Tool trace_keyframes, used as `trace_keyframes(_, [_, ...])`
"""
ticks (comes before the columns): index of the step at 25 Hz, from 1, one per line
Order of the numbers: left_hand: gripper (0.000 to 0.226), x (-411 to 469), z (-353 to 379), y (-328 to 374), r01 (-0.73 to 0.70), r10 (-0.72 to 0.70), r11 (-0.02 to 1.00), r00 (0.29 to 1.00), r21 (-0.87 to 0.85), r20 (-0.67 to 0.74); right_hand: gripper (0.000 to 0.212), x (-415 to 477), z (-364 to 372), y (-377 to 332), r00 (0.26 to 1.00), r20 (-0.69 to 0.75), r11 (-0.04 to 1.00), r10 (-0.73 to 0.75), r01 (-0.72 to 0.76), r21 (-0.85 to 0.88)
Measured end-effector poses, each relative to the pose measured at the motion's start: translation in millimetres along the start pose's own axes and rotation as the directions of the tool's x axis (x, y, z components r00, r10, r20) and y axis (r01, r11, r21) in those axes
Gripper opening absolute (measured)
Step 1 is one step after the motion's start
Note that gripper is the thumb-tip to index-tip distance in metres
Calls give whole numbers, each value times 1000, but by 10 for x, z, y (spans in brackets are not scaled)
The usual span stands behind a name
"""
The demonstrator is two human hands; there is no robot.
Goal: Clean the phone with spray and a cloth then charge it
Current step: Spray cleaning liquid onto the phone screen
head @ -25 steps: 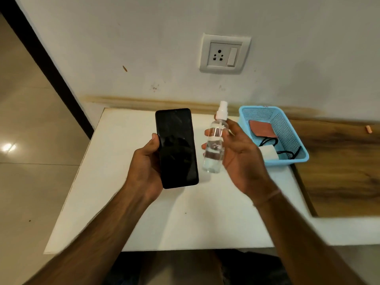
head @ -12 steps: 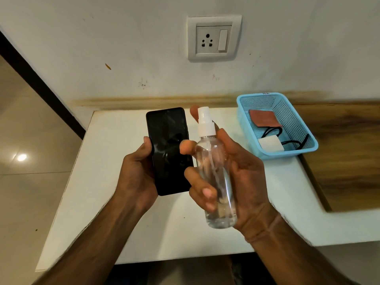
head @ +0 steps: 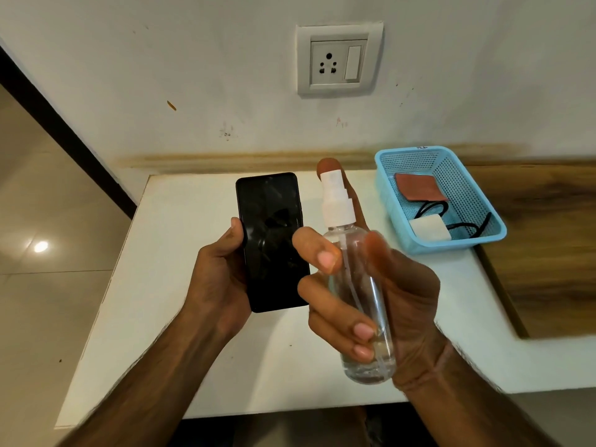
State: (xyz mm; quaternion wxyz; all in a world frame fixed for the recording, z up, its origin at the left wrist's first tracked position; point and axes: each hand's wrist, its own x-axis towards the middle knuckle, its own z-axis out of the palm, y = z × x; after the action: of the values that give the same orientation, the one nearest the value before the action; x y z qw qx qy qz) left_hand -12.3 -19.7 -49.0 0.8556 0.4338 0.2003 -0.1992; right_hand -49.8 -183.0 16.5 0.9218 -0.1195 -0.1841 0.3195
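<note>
Currently both hands sit at frame centre, above the white counter (head: 193,350). Left hand (head: 219,282) has its grip closed round the lower left edge of the phone (head: 272,240): thumb lies on the left edge of the glass, the other fingers are hidden behind it. Phone is upright, screen dark and smudged, facing the camera, lifted off the counter.

Right hand (head: 396,295) is just right of the phone, grip wrapped on the clear spray bottle (head: 358,295). Bottle stands near upright with a slight lean, white nozzle (head: 335,198) on top, some clear liquid at the bottom. Index fingertip (head: 325,164) pokes up behind the top of the nozzle; the other three fingers curl over the front of the bottle, thumb sits on its right side. Bottle overlaps the phone's right edge in the picture; cannot tell if they touch.

Right of centre, a blue basket (head: 387,175) sits on the counter by the wall. Inside it: a brown cloth (head: 419,187) at the back, a white charger block (head: 429,229) in front, and a black cable (head: 467,225) looping round them.

Top centre, a wall socket (head: 338,59) with a switch on its right side.
</note>
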Motion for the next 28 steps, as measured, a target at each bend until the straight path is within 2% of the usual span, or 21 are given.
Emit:
trace_keyframes(3, [54,-3,7,0,-1,1,1000,1000,-5,0,20,-6,-19,-7,1000,6,996,-26,27,-86])
trace_keyframes(7, [52,-7,17,-3,-9,9,1000,1000,-3,-7,21,8,-51,-26,1000,4,992,-26,26,-122])
trace_keyframes(14, [51,-8,22,-7,-20,20,1000,1000,-17,-15,27,8,-74,-23,999,5,994,-37,38,-103])
trace_keyframes(19, [50,17,-2,-14,-27,27,1000,999,-11,-17,55,1,-97,-18,997,12,988,-70,71,-135])
trace_keyframes(26, [47,28,-23,-26,-35,35,999,999,-15,-8,52,9,-108,-23,997,23,989,-77,80,-126])
trace_keyframes(28, [49,28,-20,-22,-29,29,999,1000,-15,-2,59,12,-122,-32,997,24,987,-70,72,-141])
